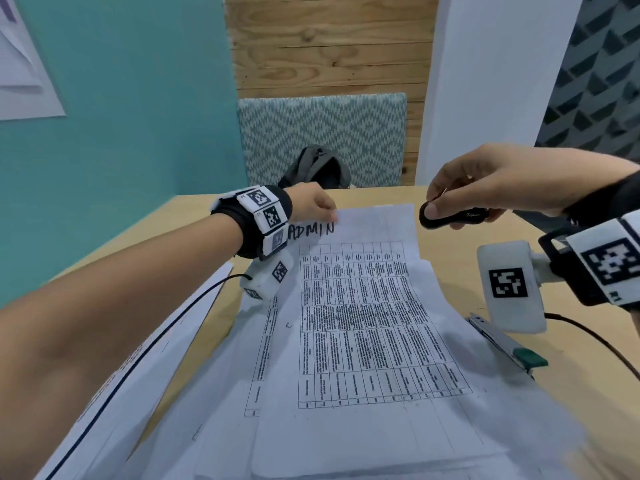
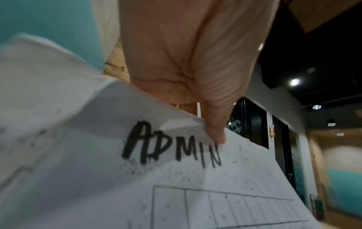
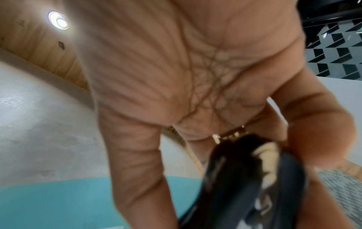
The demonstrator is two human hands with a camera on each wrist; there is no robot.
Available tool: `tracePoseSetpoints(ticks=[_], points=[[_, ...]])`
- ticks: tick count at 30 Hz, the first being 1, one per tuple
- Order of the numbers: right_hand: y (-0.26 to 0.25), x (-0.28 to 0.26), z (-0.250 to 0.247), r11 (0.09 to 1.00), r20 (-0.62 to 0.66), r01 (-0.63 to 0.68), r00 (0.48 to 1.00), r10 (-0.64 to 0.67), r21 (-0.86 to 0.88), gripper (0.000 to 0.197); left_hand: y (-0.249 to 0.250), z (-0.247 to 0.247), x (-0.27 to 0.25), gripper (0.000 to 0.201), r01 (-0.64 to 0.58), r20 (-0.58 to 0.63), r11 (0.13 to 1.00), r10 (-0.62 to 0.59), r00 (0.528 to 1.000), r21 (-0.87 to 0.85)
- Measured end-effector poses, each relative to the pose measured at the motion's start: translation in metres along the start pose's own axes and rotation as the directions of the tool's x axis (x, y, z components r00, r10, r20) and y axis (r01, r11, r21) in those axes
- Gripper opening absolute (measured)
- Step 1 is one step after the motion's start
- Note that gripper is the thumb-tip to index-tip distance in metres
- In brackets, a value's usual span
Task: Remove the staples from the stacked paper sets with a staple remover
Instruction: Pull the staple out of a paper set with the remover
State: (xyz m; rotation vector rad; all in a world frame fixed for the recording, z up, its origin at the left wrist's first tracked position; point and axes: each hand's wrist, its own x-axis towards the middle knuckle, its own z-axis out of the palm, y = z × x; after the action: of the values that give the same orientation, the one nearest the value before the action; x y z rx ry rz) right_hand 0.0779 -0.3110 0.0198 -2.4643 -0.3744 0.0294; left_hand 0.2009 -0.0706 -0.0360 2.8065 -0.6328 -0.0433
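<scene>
A stapled paper set (image 1: pixel 360 306) with a printed table and "ADMIN" handwritten at its top lies on a loose stack of sheets (image 1: pixel 346 438). My left hand (image 1: pixel 317 206) pinches the far left corner of that set and lifts it off the stack; the left wrist view shows the thumb (image 2: pixel 215 131) pressed on the folded corner of the paper set (image 2: pixel 137 178). To the right, above the table, my right hand (image 1: pixel 485 188) grips a black staple remover (image 1: pixel 450 216). In the right wrist view the staple remover (image 3: pixel 254 178) is blurred. No staple is visible.
A wooden table (image 1: pixel 450 258) carries everything. A stapler with a green end (image 1: pixel 505 344) lies right of the stack. More sheets (image 1: pixel 149 358) lie under my left forearm. A dark backpack (image 1: pixel 315 168) sits on a patterned chair (image 1: pixel 322 129) beyond the far edge.
</scene>
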Motion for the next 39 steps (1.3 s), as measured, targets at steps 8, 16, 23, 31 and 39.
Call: tracePoseSetpoints(ticks=[8, 16, 23, 31, 39], points=[[0.001, 0.005, 0.006, 0.998, -0.063, 0.058, 0.996, -0.059, -0.012, 0.027, 0.032, -0.082, -0.022, 0.026, -0.04, -0.423, 0.998, 0.053, 0.905, 0.039], [0.002, 0.011, -0.003, 0.988, -0.302, 0.144, 0.941, -0.153, -0.052, 0.031, 0.063, -0.153, -0.067, 0.029, -0.056, -0.803, 0.959, 0.263, 0.535, 0.278], [-0.016, -0.009, -0.007, 0.806, -0.336, 0.467, 0.873, -0.355, 0.364, 0.064, 0.077, -0.136, -0.11, 0.017, -0.17, -0.65, 0.925, 0.361, 0.669, 0.339], [-0.021, -0.023, -0.014, 0.645, -0.019, 0.423, 0.845, -0.534, 0.636, 0.061, 0.073, -0.132, -0.145, 0.027, -0.353, -0.397, 0.933, 0.349, 0.849, 0.066], [-0.019, -0.023, -0.02, 0.628, -0.027, 0.353, 0.884, -0.467, 0.694, 0.066, -0.025, -0.107, -0.169, 0.054, -0.384, -0.313, 0.719, 0.238, 0.919, -0.579]])
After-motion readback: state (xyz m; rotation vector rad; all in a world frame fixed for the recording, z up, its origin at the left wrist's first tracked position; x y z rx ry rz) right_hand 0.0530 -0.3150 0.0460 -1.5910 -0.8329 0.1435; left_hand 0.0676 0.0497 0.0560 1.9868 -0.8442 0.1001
